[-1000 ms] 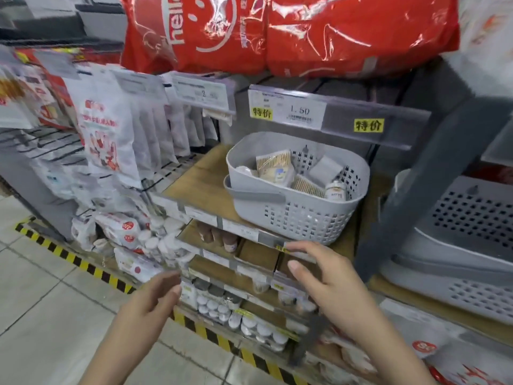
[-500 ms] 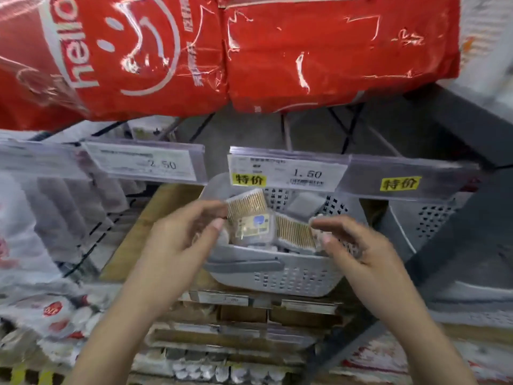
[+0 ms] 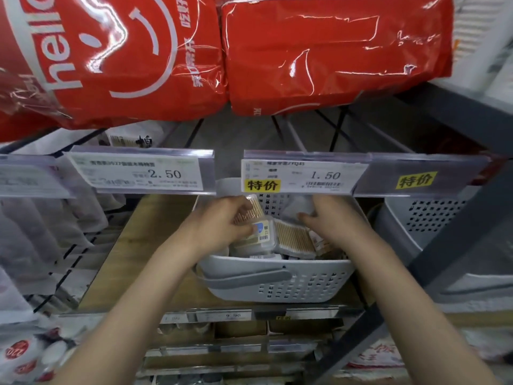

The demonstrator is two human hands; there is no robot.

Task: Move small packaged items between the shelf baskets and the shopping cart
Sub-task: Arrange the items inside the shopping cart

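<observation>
A pale grey perforated basket [image 3: 277, 284] sits on the wooden shelf and holds several small clear packs of cotton swabs. Both my hands are inside it. My left hand [image 3: 222, 223] curls its fingers round an upright swab box [image 3: 256, 211] at the basket's left. A flat swab pack with a blue label [image 3: 261, 237] lies just below that hand. My right hand [image 3: 330, 218] reaches into the right half with fingers bent over a whitish packet [image 3: 298, 208]; whether it grips the packet is hidden. Another swab pack [image 3: 294, 240] lies between my hands.
Price-tag rails [image 3: 305, 175] hang just above the basket's far rim. Big red bags [image 3: 249, 51] fill the shelf overhead. A second grey basket [image 3: 433, 223] stands to the right, behind a dark slanted shelf post [image 3: 444, 245]. White hanging packets [image 3: 41, 232] crowd the left.
Both hands rose from below the shelf edge and went into the basket. The left hand closed round the upright swab box; the right hand moved deeper over the right-side items.
</observation>
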